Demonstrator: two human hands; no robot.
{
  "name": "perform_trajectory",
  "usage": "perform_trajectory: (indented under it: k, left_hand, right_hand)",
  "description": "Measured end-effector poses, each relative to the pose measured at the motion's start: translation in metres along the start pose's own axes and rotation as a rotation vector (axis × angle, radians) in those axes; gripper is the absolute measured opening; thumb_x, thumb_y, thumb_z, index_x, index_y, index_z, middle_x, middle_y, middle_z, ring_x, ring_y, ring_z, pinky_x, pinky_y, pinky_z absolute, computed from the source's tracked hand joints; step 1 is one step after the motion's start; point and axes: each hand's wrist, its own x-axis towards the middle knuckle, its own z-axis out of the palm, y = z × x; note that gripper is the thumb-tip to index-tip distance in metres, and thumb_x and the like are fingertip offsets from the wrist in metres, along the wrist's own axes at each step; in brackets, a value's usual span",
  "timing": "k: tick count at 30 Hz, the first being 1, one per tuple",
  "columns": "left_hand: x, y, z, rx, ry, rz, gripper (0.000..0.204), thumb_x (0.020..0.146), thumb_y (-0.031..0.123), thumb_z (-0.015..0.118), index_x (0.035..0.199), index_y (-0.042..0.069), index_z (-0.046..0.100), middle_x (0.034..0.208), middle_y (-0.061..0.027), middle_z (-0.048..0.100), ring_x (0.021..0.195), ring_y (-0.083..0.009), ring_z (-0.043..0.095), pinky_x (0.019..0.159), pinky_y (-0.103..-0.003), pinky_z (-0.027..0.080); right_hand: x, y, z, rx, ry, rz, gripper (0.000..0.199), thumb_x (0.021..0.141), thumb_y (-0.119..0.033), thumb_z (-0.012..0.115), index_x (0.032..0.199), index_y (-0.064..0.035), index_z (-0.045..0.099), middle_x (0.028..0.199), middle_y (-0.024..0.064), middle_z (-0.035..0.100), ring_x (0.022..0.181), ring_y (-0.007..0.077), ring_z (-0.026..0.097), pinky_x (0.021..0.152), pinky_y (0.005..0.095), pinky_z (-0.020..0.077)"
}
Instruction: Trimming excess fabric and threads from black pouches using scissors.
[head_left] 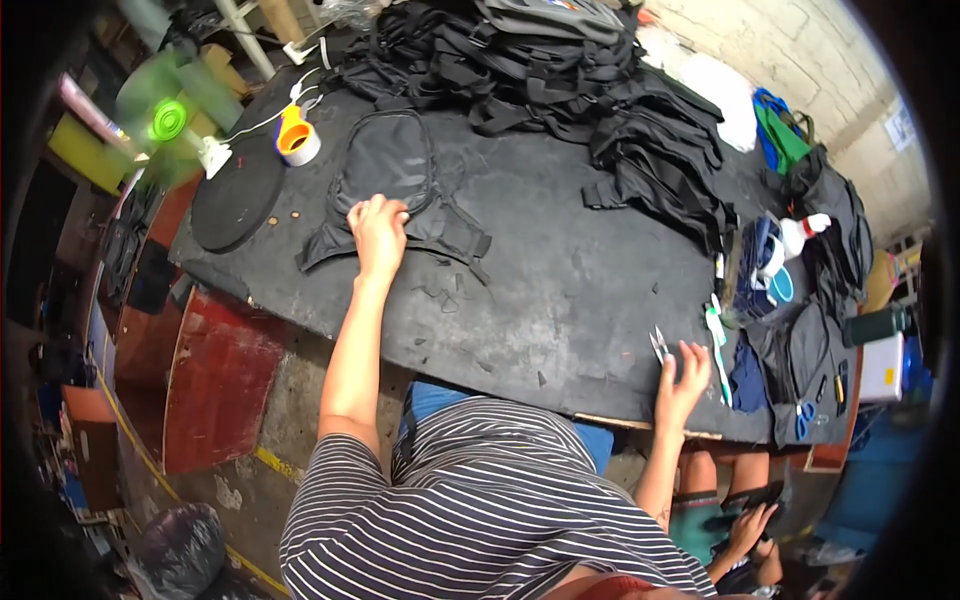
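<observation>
On the black counter (560,270), far left of centre, a flat black bag piece (392,185) with loose straps lies spread out. Left hand (379,232) rests palm-down on its near edge; fingers (372,208) slightly curled over the fabric, pressing it flat or bunching it, not closed around anything as far as can be seen. Right hand (681,377) sits at the near edge of the counter, fingers spread and open, nothing in its hold; fingertips just beside a small pair of metal snips (658,343), possibly touching them, cannot tell.

Judged step: steadying or drawing in one bag piece while the other hand goes for the snips. Small black offcuts (440,296) scattered near the piece suggest trimming work.

Next move, as judgement: right hand needs to close on the snips and carry them well across to the piece; left hand needs to keep the strap or seam taut and exposed.

Surroundings: heap of black bag pieces (560,70) at the far edge, orange tape roll (296,136), green fan (168,118) at left, white spray bottle (803,233) at right.
</observation>
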Motion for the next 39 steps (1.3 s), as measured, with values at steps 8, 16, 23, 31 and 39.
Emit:
perform_trajectory:
  k: [8, 16, 23, 31, 39]
  left_hand:
    - [0.027, 0.091, -0.021, -0.235, 0.172, 0.073, 0.009, 0.08, 0.005, 0.062, 0.089, 0.006, 0.063, 0.088, -0.0095, 0.057, 0.083, -0.0284, 0.054, 0.076, -0.037, 0.041]
    - [-0.016, 0.016, 0.006, 0.195, -0.058, 0.01, 0.008, 0.082, 0.015, 0.061, 0.084, 0.009, 0.065, 0.084, -0.0063, 0.057, 0.083, -0.0278, 0.054, 0.073, -0.04, 0.04]
    - [0.005, 0.089, -0.03, -0.231, 0.426, -0.018, 0.017, 0.094, 0.008, 0.049, 0.091, -0.006, 0.057, 0.083, -0.0162, 0.054, 0.079, -0.0325, 0.053, 0.074, -0.038, 0.045]
    - [0.004, 0.16, -0.011, -0.258, -0.179, 0.213, 0.014, 0.082, 0.006, 0.062, 0.096, 0.004, 0.063, 0.093, -0.0104, 0.055, 0.093, -0.0286, 0.051, 0.087, -0.04, 0.038]
    - [-0.032, 0.148, -0.022, -0.978, -0.385, -0.445, 0.021, 0.086, 0.008, 0.061, 0.107, 0.002, 0.06, 0.098, -0.0051, 0.057, 0.084, -0.0122, 0.052, 0.08, -0.023, 0.041]
  right_hand:
    - [-0.008, -0.006, 0.011, 0.057, -0.034, -0.014, 0.028, 0.077, -0.011, 0.068, 0.104, -0.0043, 0.061, 0.114, 0.0148, 0.054, 0.117, 0.0343, 0.045, 0.099, 0.0438, 0.0335]
    - [-0.012, 0.025, -0.021, 0.008, 0.227, 0.178, 0.013, 0.078, -0.007, 0.064, 0.091, -0.0048, 0.063, 0.104, 0.0134, 0.055, 0.102, 0.0303, 0.051, 0.089, 0.0393, 0.0388]
    - [-0.002, 0.062, -0.044, -0.095, 0.366, 0.167, 0.012, 0.077, -0.005, 0.064, 0.088, -0.0046, 0.063, 0.1, 0.0114, 0.055, 0.099, 0.0278, 0.052, 0.087, 0.0375, 0.039]
    - [0.038, 0.127, -0.104, -0.053, 0.682, 0.193, 0.007, 0.081, -0.008, 0.063, 0.083, -0.0011, 0.063, 0.084, 0.0108, 0.056, 0.085, 0.0247, 0.055, 0.079, 0.0335, 0.0438]
    - [0.041, 0.319, -0.188, -0.682, 0.322, 0.555, 0.02, 0.076, -0.005, 0.053, 0.093, -0.011, 0.063, 0.1, 0.0132, 0.058, 0.093, 0.0356, 0.057, 0.081, 0.0437, 0.0464]
